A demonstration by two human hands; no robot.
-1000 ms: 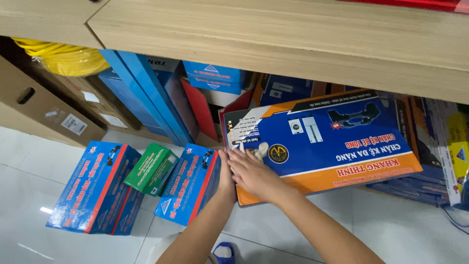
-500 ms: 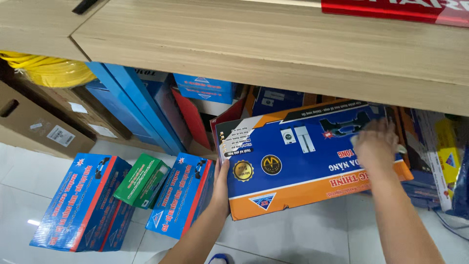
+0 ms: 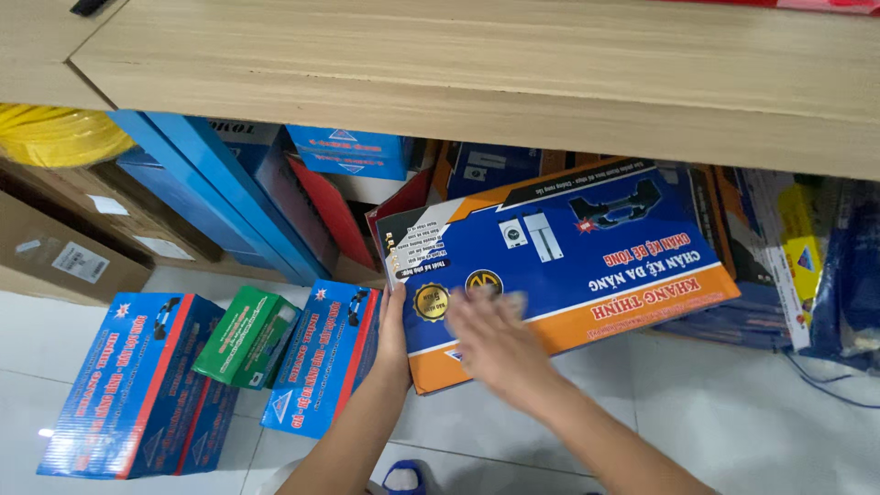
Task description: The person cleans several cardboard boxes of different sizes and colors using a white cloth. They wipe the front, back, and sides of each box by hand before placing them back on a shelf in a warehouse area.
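A large flat blue and orange cardboard box (image 3: 587,247) leans out from under a wooden shelf (image 3: 477,82), its near end tilted down toward the floor. My left hand (image 3: 394,335) grips the box's lower left edge. My right hand (image 3: 490,339), blurred by motion, lies flat with fingers spread on the box's lower face near its orange band.
Two blue and red boxes (image 3: 137,385) (image 3: 321,357) and a small green box (image 3: 246,337) lie on the white tiled floor at the left. More blue boxes (image 3: 220,192) stand under the shelf. Brown cartons (image 3: 64,261) and a yellow coil (image 3: 55,137) sit at far left.
My right hand has slid from the box's right end back to its lower left part. The box has tipped a little further out from the shelf. My left hand has kept its grip.
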